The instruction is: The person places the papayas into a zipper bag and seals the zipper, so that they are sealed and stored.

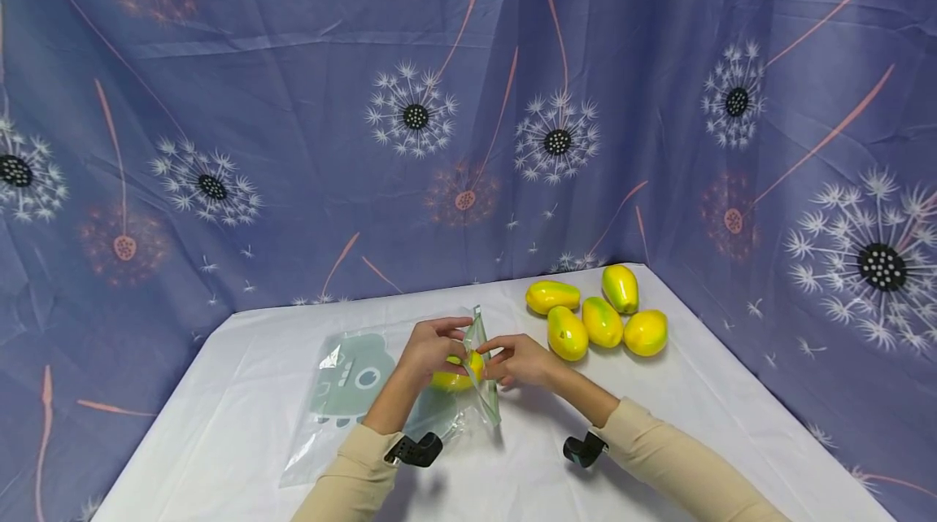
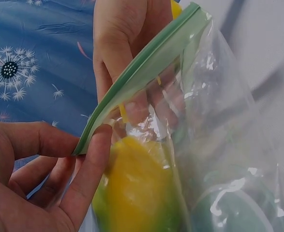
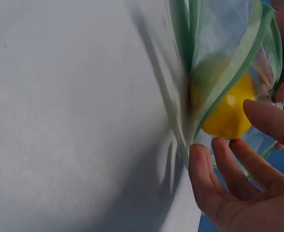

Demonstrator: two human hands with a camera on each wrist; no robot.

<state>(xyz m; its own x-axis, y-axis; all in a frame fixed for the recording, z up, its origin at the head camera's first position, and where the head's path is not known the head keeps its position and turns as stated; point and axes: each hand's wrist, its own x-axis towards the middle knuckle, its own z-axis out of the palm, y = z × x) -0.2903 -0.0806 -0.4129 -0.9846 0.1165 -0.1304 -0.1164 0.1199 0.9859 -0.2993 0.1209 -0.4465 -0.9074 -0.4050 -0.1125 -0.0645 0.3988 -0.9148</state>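
White table (image 1: 234, 392) — fruit (image 1: 448, 380) inside bag (image 1: 351, 380)

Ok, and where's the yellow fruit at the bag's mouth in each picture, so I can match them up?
Head: lower middle, beside the left hand; the fruit.
Left wrist: bottom middle, seen through clear plastic; the fruit.
Right wrist: right of centre, just above the right hand; the fruit.
Shared landmark: green strip on the bag.
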